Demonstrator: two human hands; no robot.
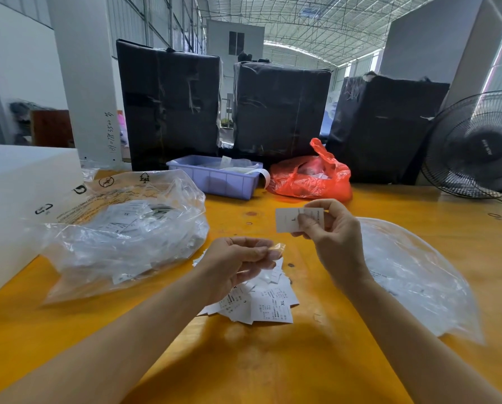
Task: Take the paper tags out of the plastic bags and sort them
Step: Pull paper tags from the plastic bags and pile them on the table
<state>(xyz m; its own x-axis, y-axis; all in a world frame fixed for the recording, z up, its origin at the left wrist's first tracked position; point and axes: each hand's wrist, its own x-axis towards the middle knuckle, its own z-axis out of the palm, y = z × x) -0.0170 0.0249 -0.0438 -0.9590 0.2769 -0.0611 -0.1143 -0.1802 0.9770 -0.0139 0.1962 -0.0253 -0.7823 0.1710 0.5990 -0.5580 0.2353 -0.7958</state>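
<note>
Yellow table [273, 360] as landmark. Three black-wrapped bundles [282, 109] along far edge; black fan [477, 147] at far right. Large clear bag of tags [121, 228] at left of table; flat clear bag [413, 275] at right. Lilac tray [215, 177] and red bag [308, 176] near far edge. Loose tag pile [258, 298] mid-table, under left hand [235, 266], which pinches small clear sleeve [276, 249]. Right hand [331, 228], raised above table, pinches white tag [287, 220] marked L.
</note>
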